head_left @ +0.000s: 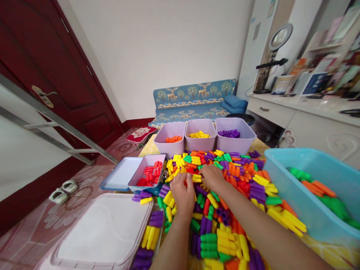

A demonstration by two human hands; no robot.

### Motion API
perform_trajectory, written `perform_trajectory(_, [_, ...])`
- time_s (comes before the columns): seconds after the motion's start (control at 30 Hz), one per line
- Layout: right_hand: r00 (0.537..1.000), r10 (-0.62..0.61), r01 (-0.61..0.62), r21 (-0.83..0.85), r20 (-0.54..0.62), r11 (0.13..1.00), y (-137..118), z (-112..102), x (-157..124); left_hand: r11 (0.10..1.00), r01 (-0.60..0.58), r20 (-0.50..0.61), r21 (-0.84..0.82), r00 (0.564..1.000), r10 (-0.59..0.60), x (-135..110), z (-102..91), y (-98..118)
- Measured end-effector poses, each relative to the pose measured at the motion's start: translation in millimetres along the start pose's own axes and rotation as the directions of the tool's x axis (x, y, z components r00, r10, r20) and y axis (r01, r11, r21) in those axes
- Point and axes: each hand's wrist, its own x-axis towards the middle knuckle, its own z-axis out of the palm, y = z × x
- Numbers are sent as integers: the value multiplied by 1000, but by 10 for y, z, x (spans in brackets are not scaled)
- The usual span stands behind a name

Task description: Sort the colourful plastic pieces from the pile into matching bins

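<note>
A wide heap of finger-shaped plastic tubes (226,242) in red, orange, yellow, green and purple covers the table, many clinging in joined rows. Over the middle of the heap, my left hand (182,189) has its fingers bent down, with a bit of red showing by them. Close to its right, my right hand (211,177) reaches in with curled fingers, the tips low among the tubes. Between the two hands lies a yellow tube piece (197,178). Whatever the fingers grip is mostly hidden.
Lilac bins behind hold orange (169,146), yellow (200,144) and purple (235,144) tubes. A smaller bin (132,180) at left has red ones. The blue tub (303,202) at right holds green and orange pieces. A white lid (101,228) lies front left.
</note>
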Motion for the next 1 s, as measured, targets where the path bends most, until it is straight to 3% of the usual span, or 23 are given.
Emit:
perform_trajectory(0.13, [987, 57, -19, 243, -150, 970, 149, 7, 5, 998, 19, -8, -53, 1000, -19, 4, -5, 22])
perform_trajectory(0.3, [965, 110, 35, 530, -239, 847, 344, -156, -40, 996, 28, -13, -80, 1000, -29, 5, 23, 13])
perform_trajectory(0.4, [972, 128, 45, 689, -199, 724, 375, -270, -126, 996, 27, -14, -91, 999, -29, 2, 31, 7])
perform_trajectory(0.47, [992, 63, 37, 746, -107, 665, 381, -325, -193, 995, 27, -16, -93, 999, -29, -1, 28, 12])
perform_trajectory(0.57, [990, -122, 48, 662, 66, 748, 418, -375, -238, 995, 29, -28, -98, 999, -32, -2, 17, 28])
perform_trajectory(0.67, [979, -170, 84, 527, 116, 846, 486, -468, -94, 994, 26, -38, -105, 999, -30, -4, 16, 31])
perform_trajectory(0.77, [995, -95, 78, 482, 12, 873, 510, -712, 284, 993, 14, -29, -114, 999, -17, -6, 29, 10])
perform_trajectory(0.83, [993, -19, 75, 488, -119, 870, 481, -945, 591, 993, 13, -26, -120, 1000, -17, -6, 38, -10])
perform_trajectory(0.87, [972, 37, 87, 505, -231, 858, 457, -1061, 730, 992, 15, -28, -124, 999, -19, -5, 41, -18])
perform_trajectory(0.93, [880, 158, 146, 570, -448, 808, 403, -1235, 932, 990, 17, -37, -137, 999, -22, -2, 43, -25])
perform_trajectory(1.0, [820, 194, 203, 591, -539, 781, 362, -1275, 993, 990, 10, -40, -142, 999, -16, -1, 39, -19])
